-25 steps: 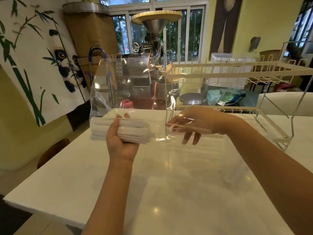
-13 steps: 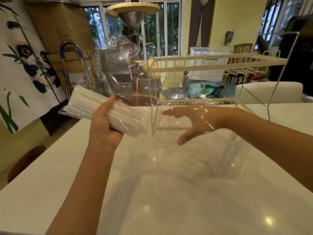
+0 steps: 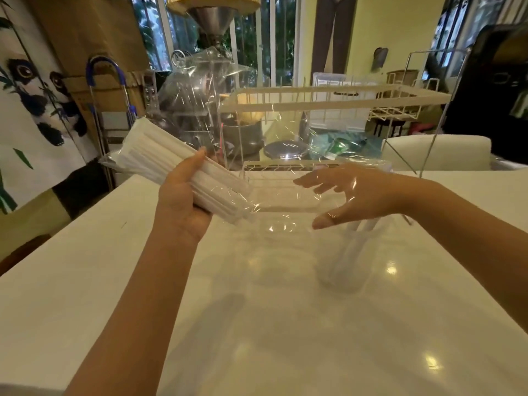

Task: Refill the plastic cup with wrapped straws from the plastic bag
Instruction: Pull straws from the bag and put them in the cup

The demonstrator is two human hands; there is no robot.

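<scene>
My left hand (image 3: 183,201) grips a thick bundle of white wrapped straws (image 3: 160,160) through the clear plastic bag (image 3: 200,110), tilted with its far end up to the left. The bag's open part spreads to the right over my right hand (image 3: 351,195), whose fingers are spread inside the clear film. Below that hand a clear plastic cup (image 3: 347,261) stands on the white table (image 3: 257,324), with a few wrapped straws in it, seen blurred through the film.
A white wire rack (image 3: 334,95) stands at the table's far edge, right behind the hands. Behind it are a metal machine with a funnel (image 3: 213,18), cardboard boxes (image 3: 94,38) and a white chair back (image 3: 437,151) on the right.
The view has tipped down and the cup has come into sight. My left hand has tilted the straw bundle a little more. My right hand stays spread inside the bag.
</scene>
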